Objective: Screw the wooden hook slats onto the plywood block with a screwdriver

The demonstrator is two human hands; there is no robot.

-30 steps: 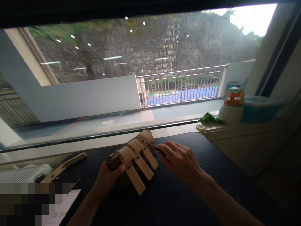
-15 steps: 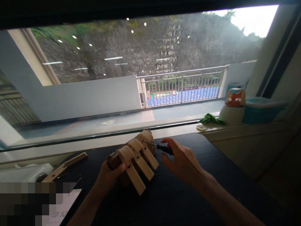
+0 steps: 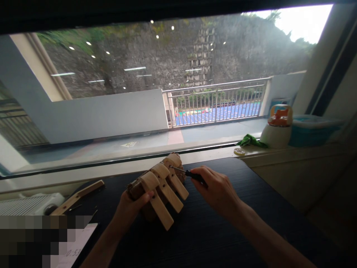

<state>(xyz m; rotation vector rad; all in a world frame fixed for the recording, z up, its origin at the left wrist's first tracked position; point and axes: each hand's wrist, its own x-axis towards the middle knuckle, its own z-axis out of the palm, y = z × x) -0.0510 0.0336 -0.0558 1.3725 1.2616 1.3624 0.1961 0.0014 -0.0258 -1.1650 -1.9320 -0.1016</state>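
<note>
My left hand point(image 3: 134, 204) is closed around the near left end of a wooden piece point(image 3: 149, 181), a brown log-like body with three pale curved bands and three flat wooden strips sticking out toward me. The thumb presses on the nearest strip beside a dark hole. My right hand point(image 3: 216, 186) is closed on the black handle of a screwdriver point(image 3: 192, 175). Its thin metal shaft points left, and the tip meets the wooden piece by the farthest band. Whether a screw sits under the tip is too small to tell.
On the dark table point(image 3: 223, 238), a wooden strip with holes point(image 3: 83, 193) lies at left near a white slatted appliance point(image 3: 36, 204) and a lit screen point(image 3: 80, 242). The sill holds a green cloth point(image 3: 249, 140), a yellow disc point(image 3: 239, 152), a white bottle point(image 3: 275, 136) and a blue tub point(image 3: 312, 132).
The fingers of my right hand have closed around the screwdriver handle, where they were spread apart before. The wooden piece and my left hand have barely moved.
</note>
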